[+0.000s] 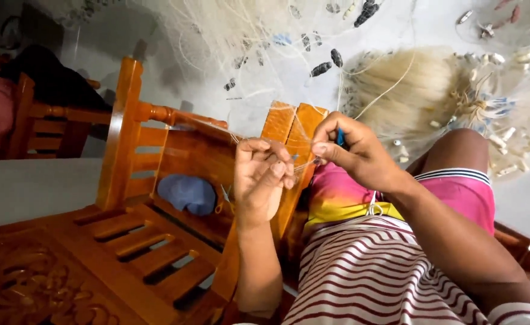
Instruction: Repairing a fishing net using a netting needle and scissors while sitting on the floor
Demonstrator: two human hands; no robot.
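The pale fishing net [397,90] runs in fine strands over the wooden chair [156,180] arm to both hands. The left hand [263,180] curls its fingers, pinching the mesh just above that arm. The right hand [352,153], close beside, grips a blue netting needle [340,137]. A blue cloth [186,194] lies on the chair seat; net weights [328,66] hang beyond

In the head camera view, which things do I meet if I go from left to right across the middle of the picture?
Wooden chair → blue cloth on its seat → left hand → right hand pinching a small blue tool → bare knee → pale fishing net heap with floats.
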